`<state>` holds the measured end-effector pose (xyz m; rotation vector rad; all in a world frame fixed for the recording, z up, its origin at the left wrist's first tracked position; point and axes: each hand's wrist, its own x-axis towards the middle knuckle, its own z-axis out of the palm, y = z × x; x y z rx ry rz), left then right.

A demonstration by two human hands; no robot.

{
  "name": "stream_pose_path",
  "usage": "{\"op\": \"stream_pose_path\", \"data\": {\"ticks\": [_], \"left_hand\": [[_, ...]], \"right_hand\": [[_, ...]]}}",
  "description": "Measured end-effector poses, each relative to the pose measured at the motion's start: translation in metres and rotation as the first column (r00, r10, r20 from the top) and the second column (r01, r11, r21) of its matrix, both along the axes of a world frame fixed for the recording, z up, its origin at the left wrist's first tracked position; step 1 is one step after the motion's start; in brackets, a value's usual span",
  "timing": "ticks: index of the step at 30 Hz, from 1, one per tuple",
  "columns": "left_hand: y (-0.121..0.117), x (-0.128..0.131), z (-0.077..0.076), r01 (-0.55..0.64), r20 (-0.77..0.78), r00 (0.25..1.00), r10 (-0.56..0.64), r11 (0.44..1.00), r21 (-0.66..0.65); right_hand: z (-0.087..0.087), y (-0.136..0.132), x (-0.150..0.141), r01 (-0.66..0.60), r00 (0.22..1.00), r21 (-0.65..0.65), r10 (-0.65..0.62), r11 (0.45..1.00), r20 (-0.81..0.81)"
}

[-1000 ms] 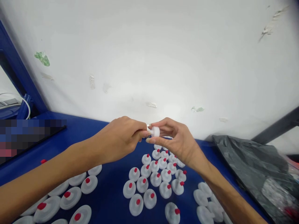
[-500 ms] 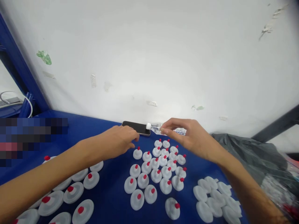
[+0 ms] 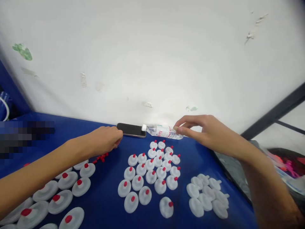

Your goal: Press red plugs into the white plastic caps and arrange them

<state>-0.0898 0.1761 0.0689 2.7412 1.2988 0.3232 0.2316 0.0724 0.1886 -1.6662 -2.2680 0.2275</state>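
Observation:
My left hand (image 3: 105, 141) rests on the blue table (image 3: 107, 197) with its fingers curled under; what they hold, if anything, is hidden. It lies just left of a black phone (image 3: 131, 129) and above a small heap of loose red plugs (image 3: 101, 157). My right hand (image 3: 205, 130) hovers with fingers stretched out and nothing in them, its fingertips close to a clear water bottle (image 3: 164, 131) lying on its side. Between the hands sits a cluster of white caps with red plugs (image 3: 150, 171).
Several plain white caps (image 3: 208, 197) lie at the right front. Wider white discs with red plugs (image 3: 59, 190) fill the left front. A white wall (image 3: 152, 57) closes the back. A dark plastic bag (image 3: 230, 168) borders the table's right edge.
The hands held one white cap together a second ago. A new capped piece now stands in the cluster; my left hand has drawn back left toward the red plugs, my right hand has moved right.

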Motion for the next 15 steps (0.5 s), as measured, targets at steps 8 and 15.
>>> {"op": "stream_pose_path", "data": {"ticks": [8, 15], "left_hand": [[-0.002, 0.009, 0.026, -0.041, -0.125, 0.991, 0.041, 0.999, -0.003], [-0.011, 0.015, 0.05, -0.035, -0.098, 0.995, 0.034, 0.999, -0.008]], "right_hand": [[0.022, -0.026, 0.058, 0.26, 0.963, -0.114, -0.249, 0.959, 0.1], [-0.051, -0.06, 0.072, 0.327, 0.94, -0.244, -0.287, 0.913, 0.186]]}}
